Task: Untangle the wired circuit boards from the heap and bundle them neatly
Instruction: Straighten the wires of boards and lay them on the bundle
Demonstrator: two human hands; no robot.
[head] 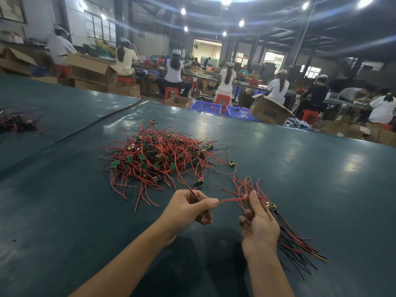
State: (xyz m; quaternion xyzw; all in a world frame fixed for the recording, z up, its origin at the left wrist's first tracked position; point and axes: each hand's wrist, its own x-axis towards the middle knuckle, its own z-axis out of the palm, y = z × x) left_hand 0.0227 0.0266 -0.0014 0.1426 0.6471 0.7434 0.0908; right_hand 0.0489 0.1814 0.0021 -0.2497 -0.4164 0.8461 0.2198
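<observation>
A heap [159,156] of small green circuit boards with tangled red and black wires lies on the dark green table [310,168] ahead of me. My left hand [188,210] pinches a red wire [230,200] that runs back up into the heap and stretches across to my right hand. My right hand [258,224] grips a bundle of wired boards [296,243]; its red and black wires fan out down to the right, and a few small yellow and black parts show beside my fingers.
A second, smaller tangle of wires [16,122] lies at the table's far left. A black seam [100,123] crosses the table cover diagonally. Beyond the far edge are cardboard boxes [269,111], blue crates [205,107] and several seated people at other benches.
</observation>
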